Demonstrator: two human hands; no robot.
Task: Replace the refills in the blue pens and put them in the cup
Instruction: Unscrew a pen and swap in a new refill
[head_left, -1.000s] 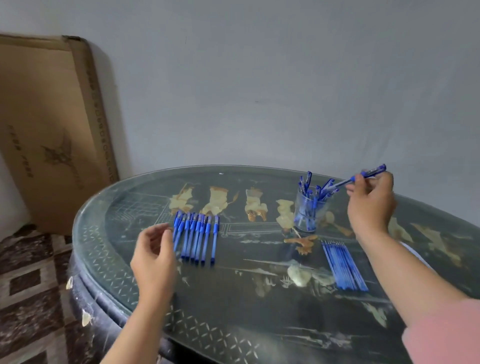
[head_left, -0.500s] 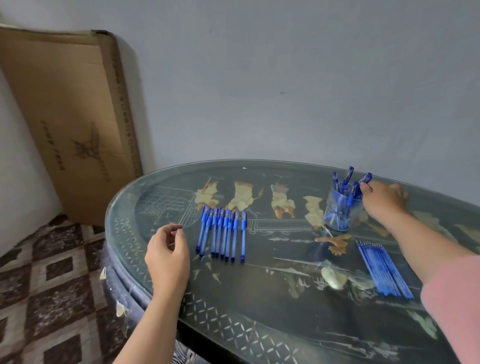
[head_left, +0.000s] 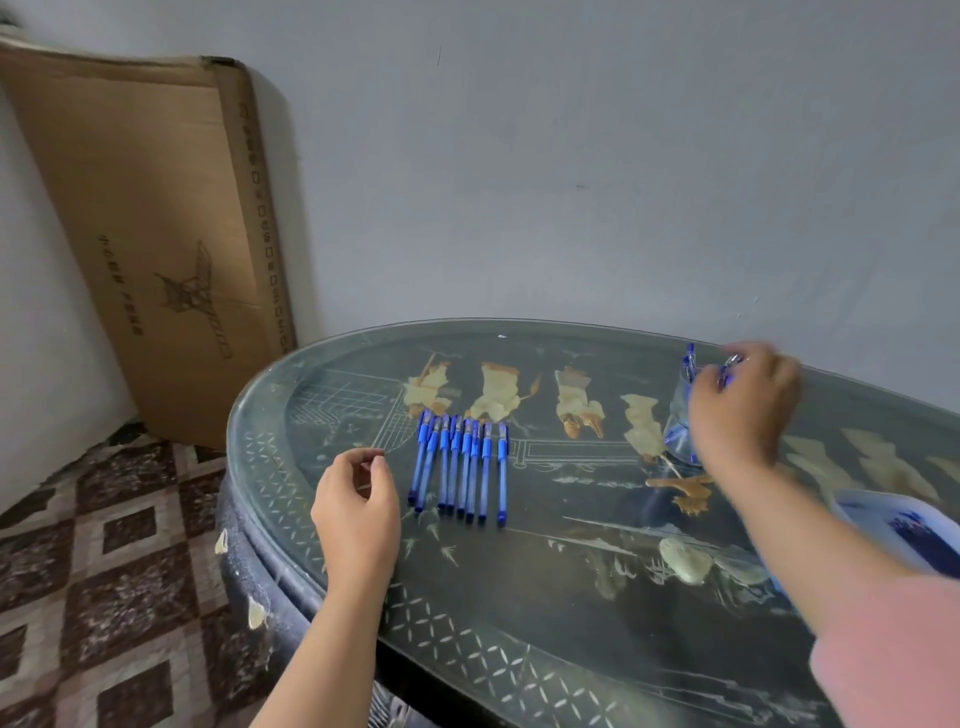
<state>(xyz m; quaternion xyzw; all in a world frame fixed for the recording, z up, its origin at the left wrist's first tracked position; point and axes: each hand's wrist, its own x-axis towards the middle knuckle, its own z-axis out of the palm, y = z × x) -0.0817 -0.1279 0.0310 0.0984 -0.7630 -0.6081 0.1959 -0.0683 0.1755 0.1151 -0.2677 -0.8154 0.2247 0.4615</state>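
The grip of the right hand (head_left: 743, 410) is hovering, blurred, over the mouth of the cup (head_left: 677, 431) with fingers curled down among the pen caps, and I cannot tell whether it is pinching a pen or holding nothing. The grip of the left hand (head_left: 358, 512) is hanging loosely curled, well left of the cup, with nothing showing in it, probably waiting to take the next pen. The table (head_left: 270, 467) is carrying everything, and the cup is standing near its far edge, likely to keep finished pens out of the working space. A cardboard sheet (head_left: 156, 234) is leaning on the wall far to the cup's left. A white packet (head_left: 893, 519) is lying to the near right of the cup. The row of blue pens (head_left: 457, 467) is lying side by side well left of the cup, just beside the left hand, likely awaiting refills. The pens in the cup (head_left: 690, 364) are standing caps up.
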